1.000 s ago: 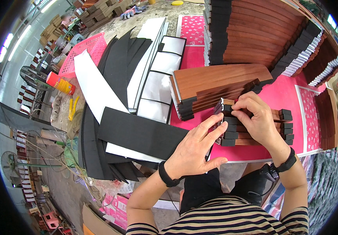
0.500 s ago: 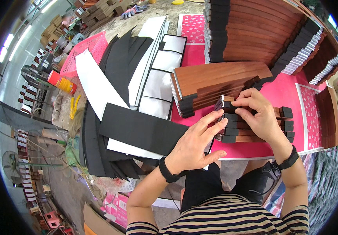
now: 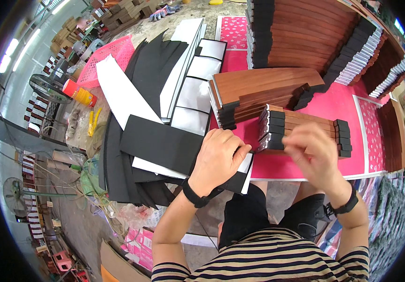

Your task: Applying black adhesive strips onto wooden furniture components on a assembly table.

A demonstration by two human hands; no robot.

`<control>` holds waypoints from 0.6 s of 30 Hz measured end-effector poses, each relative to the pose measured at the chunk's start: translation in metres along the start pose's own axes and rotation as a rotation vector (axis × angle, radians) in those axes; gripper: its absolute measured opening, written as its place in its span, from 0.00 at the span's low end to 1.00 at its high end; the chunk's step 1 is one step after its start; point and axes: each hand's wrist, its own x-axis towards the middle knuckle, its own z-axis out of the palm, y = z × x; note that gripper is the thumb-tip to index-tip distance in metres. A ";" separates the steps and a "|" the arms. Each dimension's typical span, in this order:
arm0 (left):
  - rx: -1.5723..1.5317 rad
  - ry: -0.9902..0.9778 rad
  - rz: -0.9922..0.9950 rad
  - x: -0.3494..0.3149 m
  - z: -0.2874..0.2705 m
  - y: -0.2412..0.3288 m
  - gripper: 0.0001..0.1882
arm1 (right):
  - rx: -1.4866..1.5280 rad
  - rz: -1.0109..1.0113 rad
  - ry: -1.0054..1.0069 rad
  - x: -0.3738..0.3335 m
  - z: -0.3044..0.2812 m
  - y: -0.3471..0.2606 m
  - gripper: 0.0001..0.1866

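My left hand (image 3: pixel 219 160) has its fingers curled over the right end of a flat black sheet (image 3: pixel 160 143). The fingertips are turned out of sight, so what they hold is hidden; the thumb points toward the right. White sheet (image 3: pixel 158 166) shows beneath the black one. My right hand (image 3: pixel 313 150), smeared by motion, hovers with bent fingers at the near side of a small stack of brown wooden pieces (image 3: pixel 306 123). Black strips (image 3: pixel 274 129) cover both ends of these pieces, and the hand hides part of the stack's front.
Behind the small stack lies a larger row of brown boards (image 3: pixel 268 89) with black ends. Tall stacked boards (image 3: pixel 313 35) stand at the far right on the pink table cover (image 3: pixel 343 105). Left are fanned black sheets (image 3: pixel 155 66), a pink basket (image 3: pixel 122 56) and an orange-yellow can (image 3: pixel 80 92).
My left hand has drawn away leftward from the small stack to the black sheet, its fingers curling. My right hand has left the black strip and come nearer my body.
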 end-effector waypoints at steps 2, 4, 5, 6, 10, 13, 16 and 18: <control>0.011 -0.021 -0.014 -0.002 -0.004 0.000 0.08 | 0.065 0.011 -0.089 -0.011 0.010 -0.014 0.11; -0.043 0.024 -0.031 0.002 -0.003 0.004 0.09 | 0.109 0.058 -0.144 -0.023 0.022 -0.023 0.12; -0.044 0.025 -0.026 0.003 -0.003 0.007 0.09 | 0.105 0.057 -0.141 -0.027 0.029 -0.024 0.12; -0.090 0.040 -0.024 0.003 -0.004 0.008 0.09 | 0.095 0.013 -0.117 -0.029 0.038 -0.024 0.12; -0.263 0.113 -0.077 0.005 -0.002 0.017 0.08 | -0.006 -0.062 -0.090 -0.025 0.053 -0.037 0.13; -0.387 0.118 -0.195 0.004 -0.007 0.022 0.09 | -0.071 -0.092 -0.076 -0.027 0.060 -0.041 0.14; -0.508 0.126 -0.332 0.003 -0.013 0.027 0.11 | -0.080 -0.091 -0.072 -0.029 0.063 -0.044 0.15; -0.548 0.135 -0.332 0.004 -0.014 0.032 0.09 | 0.058 -0.004 -0.034 -0.030 0.065 -0.049 0.14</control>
